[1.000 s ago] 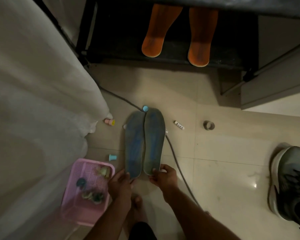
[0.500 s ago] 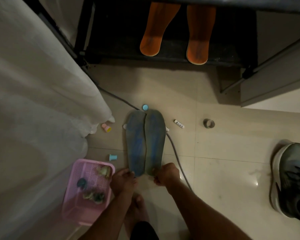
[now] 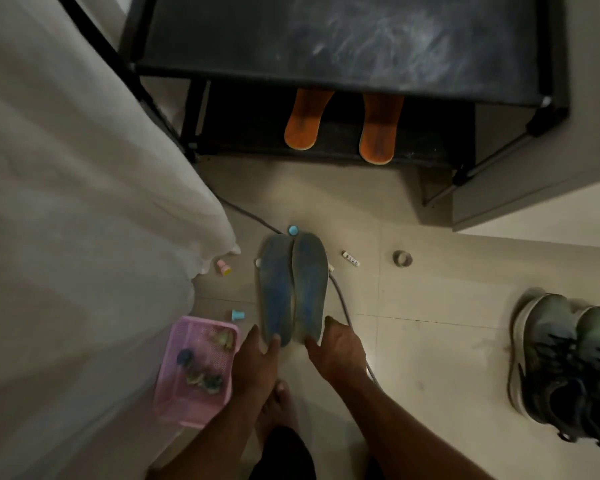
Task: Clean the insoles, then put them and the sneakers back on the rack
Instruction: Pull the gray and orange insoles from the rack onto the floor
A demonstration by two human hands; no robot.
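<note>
Two blue-grey insoles lie side by side on the tiled floor, the left insole (image 3: 276, 289) and the right insole (image 3: 309, 285), toes pointing toward the rack. My left hand (image 3: 257, 362) touches the heel end of the left insole with straight fingers. My right hand (image 3: 336, 348) touches the heel end of the right insole the same way. A pair of dark grey sneakers (image 3: 568, 368) stands on the floor at the far right. Two orange insoles (image 3: 303, 123) lie on the lower shelf of the black rack (image 3: 326, 64).
A pink mesh basket (image 3: 194, 407) with small items sits left of my hands, beside a white cloth (image 3: 84, 237). A grey cable (image 3: 340, 303) runs under the insoles. Small caps, a white tube (image 3: 351, 258) and a tape roll (image 3: 402, 258) are scattered on the floor. My bare foot (image 3: 278, 407) is below.
My head has risen, so the rack's top shelf now shows. Both hands' fingers have uncurled from gripping the insole heels to lying straight on them. The insoles have not moved.
</note>
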